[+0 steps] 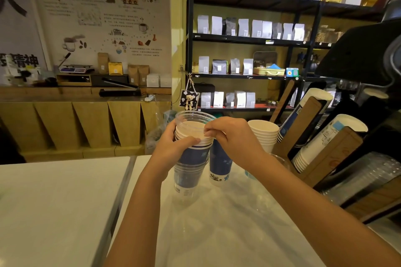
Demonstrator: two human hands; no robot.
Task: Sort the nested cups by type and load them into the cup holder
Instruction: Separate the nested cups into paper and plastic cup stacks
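A mixed nested stack (191, 158) of blue paper cups and clear plastic cups stands on the white counter (227, 212). My left hand (173, 143) grips the stack around its paper rims. My right hand (230, 134) pinches the rim of the topmost clear plastic cup (193, 118), which sits raised above the paper rims. A single blue paper cup (220, 167) stands just behind the stack. A stack of white paper cups (265, 134) stands further right. The wooden cup holder (329, 149) on the right holds slanted rows of paper cups and clear cups.
A second white table (60, 201) adjoins on the left, with a gap between the two. A black shelf (249, 39) with coffee bags fills the background. A dark machine (368, 54) overhangs the cup holder at upper right.
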